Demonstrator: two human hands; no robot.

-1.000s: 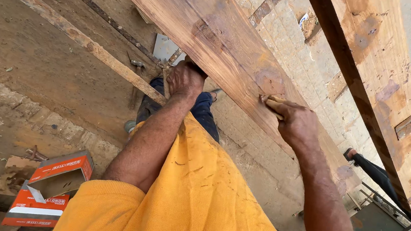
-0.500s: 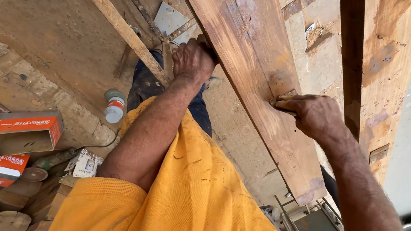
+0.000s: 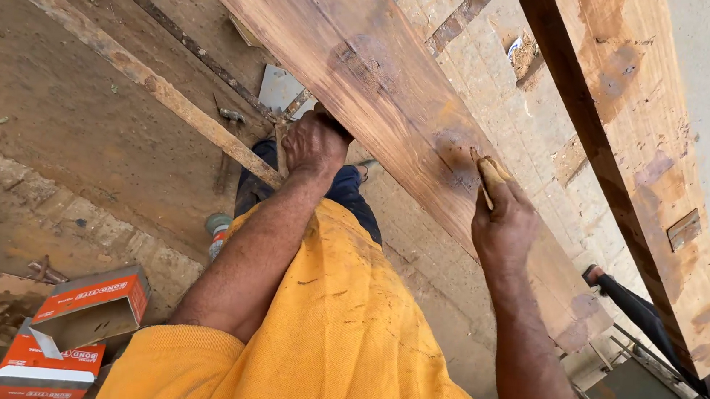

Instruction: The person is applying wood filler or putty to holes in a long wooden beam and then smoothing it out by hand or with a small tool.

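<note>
The plank (image 3: 399, 92) runs from upper left to lower right. The right hand (image 3: 502, 225) pinches a folded pad (image 3: 489, 179) (probably sandpaper) against its face, while the left hand (image 3: 315, 143) grips the lower edge, fingers curled.

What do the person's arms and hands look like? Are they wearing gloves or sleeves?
No gloves. Both the left hand and the right hand are bare, and so are the forearms. The person wears a yellow-orange shirt with short sleeves, ribbed at the cuff near the left elbow. The shirt has small dark smudges and streaks on it. No watch, rings or bands show on either wrist.
</note>
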